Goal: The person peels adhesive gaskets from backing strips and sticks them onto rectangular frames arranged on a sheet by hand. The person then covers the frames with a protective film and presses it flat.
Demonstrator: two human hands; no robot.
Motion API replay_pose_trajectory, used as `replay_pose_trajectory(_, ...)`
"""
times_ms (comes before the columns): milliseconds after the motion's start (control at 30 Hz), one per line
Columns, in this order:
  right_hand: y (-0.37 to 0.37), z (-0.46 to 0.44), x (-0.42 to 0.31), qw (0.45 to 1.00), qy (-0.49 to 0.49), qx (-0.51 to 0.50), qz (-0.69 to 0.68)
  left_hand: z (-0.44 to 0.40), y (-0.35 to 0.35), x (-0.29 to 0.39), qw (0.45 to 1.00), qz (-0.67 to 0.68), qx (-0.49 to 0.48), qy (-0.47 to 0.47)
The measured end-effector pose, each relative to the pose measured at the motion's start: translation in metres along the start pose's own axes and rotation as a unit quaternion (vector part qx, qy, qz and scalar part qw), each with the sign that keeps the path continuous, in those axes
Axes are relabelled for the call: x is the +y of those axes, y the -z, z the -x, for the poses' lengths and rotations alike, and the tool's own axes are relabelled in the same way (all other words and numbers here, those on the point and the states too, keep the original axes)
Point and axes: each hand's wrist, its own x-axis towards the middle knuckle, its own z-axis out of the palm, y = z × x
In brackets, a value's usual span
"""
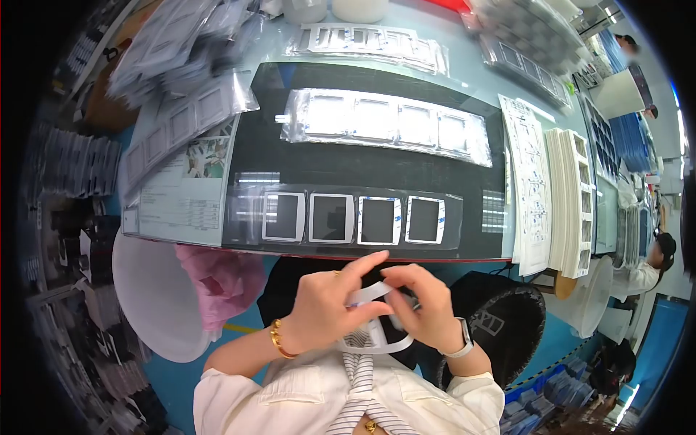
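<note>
Close to my chest, just off the table's front edge, a thin white rectangular frame with an open middle point(394, 346) is held between both hands. My left hand point(328, 299) grips its left side, thumb and index finger reaching across it. My right hand point(426, 303) pinches the upper right part with bent fingers, which hide some of the frame. On the table in front lies a clear plastic strip point(451, 217) carrying several similar frames. Two of these, including one white frame with blue marks point(397, 221), are on the right; plainer ones sit to their left.
Behind the strip lies a bright bagged row of frames point(377, 119) on the dark mat point(250, 156). Bagged stacks point(163, 54) fill the back left. White sheets point(529, 181) and a frame stack point(567, 203) stand right. Bins flank me: white point(148, 312), black-lined point(518, 330).
</note>
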Motion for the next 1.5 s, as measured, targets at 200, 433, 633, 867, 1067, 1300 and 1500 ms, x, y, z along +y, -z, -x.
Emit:
replay_pose_trajectory(200,-0.001,0.005,0.004,0.993,0.008,-0.065,0.101,0.025,0.003,-0.037,0.997,0.071,-0.014,-0.024)
replay_pose_trajectory(433,-0.005,-0.012,-0.002,0.992,0.055,-0.061,0.096,0.028,0.009,-0.039,0.998,0.042,-0.002,-0.054)
replay_pose_trajectory(633,-0.018,-0.02,-0.005,0.992,0.076,-0.081,0.052,0.033,0.008,-0.047,0.998,0.015,0.028,-0.06)
replay_pose_trajectory(867,-0.026,-0.024,-0.002,0.993,0.05,-0.104,0.035,0.041,0.014,-0.053,0.998,0.049,0.014,-0.035)
replay_pose_trajectory(1067,-0.031,-0.026,-0.003,0.991,0.061,-0.109,0.047,0.045,0.018,-0.06,0.987,0.143,-0.034,0.063)
replay_pose_trajectory(1300,-0.022,-0.045,-0.027,0.982,0.111,-0.153,0.003,0.052,0.006,-0.129,0.954,0.188,-0.011,0.232)
replay_pose_trajectory(1500,-0.01,-0.08,-0.008,0.998,0.058,-0.026,0.002,0.051,0.022,-0.097,0.99,-0.043,0.032,0.13)
